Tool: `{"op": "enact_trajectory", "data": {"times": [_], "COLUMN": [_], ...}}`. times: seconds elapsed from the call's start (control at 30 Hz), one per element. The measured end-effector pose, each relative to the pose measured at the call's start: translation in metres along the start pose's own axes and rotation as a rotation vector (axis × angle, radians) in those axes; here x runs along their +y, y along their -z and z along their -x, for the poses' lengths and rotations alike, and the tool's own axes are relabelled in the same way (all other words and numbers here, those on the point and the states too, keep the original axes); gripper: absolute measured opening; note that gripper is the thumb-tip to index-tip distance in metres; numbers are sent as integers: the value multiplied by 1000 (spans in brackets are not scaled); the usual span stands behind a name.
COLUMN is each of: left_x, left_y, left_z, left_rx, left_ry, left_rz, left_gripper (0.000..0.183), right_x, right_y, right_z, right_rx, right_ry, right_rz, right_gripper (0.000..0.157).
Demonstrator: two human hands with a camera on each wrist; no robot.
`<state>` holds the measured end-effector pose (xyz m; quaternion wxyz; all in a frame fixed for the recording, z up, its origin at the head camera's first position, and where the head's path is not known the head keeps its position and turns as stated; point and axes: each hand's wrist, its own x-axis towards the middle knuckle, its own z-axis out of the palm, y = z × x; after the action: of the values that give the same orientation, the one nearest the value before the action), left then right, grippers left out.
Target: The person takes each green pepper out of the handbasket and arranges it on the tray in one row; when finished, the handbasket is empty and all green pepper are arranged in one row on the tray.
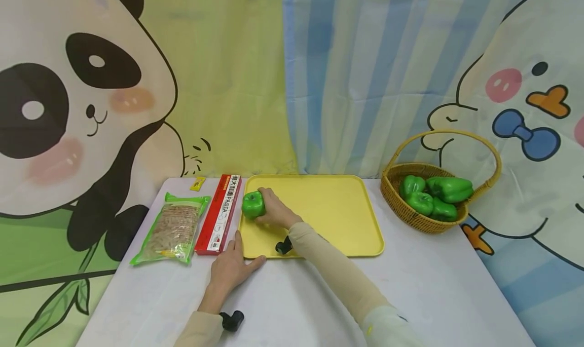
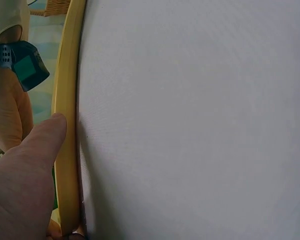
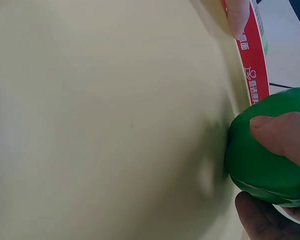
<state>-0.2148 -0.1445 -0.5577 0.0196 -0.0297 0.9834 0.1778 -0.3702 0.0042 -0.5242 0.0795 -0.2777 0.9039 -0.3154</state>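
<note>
My right hand point(image 1: 276, 210) grips a green bell pepper point(image 1: 253, 204) over the left side of the yellow tray point(image 1: 315, 210). In the right wrist view the thumb lies across the pepper point(image 3: 270, 155) and fingers curl beneath it, close over the tray's surface. My left hand point(image 1: 231, 267) rests at the tray's near left corner, fingers extended along the left edge and thumb on the front rim. The left wrist view shows that thumb point(image 2: 45, 140) touching the tray's rim point(image 2: 67, 80).
Left of the tray lies a red and white pasta box point(image 1: 219, 215), then a green-edged bag of noodles point(image 1: 173, 230) and a small yellow packet point(image 1: 197, 184). A wicker basket point(image 1: 392, 205) with several green peppers point(image 1: 449, 187) stands at the right. Curtains hang behind the table.
</note>
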Motion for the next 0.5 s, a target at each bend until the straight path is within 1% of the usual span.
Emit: {"op": "enact_trajectory", "data": {"times": [0.17,0.37,0.5], "left_x": [1,1,0], "left_y": [0,0,0], "left_z": [-1,-1,-2], "left_rx": [-7,-3,5], "left_ry": [-2,-6,-4], "left_rz": [-5,-1,-6], "left_gripper": [114,115,114], "right_x": [-5,-9,-10], "right_y": [-4,-8,-9], "right_z": [-2,-2,-3], "right_rx": [-15,-14,-5], "right_ry": [-25,-2,9], "right_rz": [-21,3,-3], "right_gripper": [98,99,100]}}
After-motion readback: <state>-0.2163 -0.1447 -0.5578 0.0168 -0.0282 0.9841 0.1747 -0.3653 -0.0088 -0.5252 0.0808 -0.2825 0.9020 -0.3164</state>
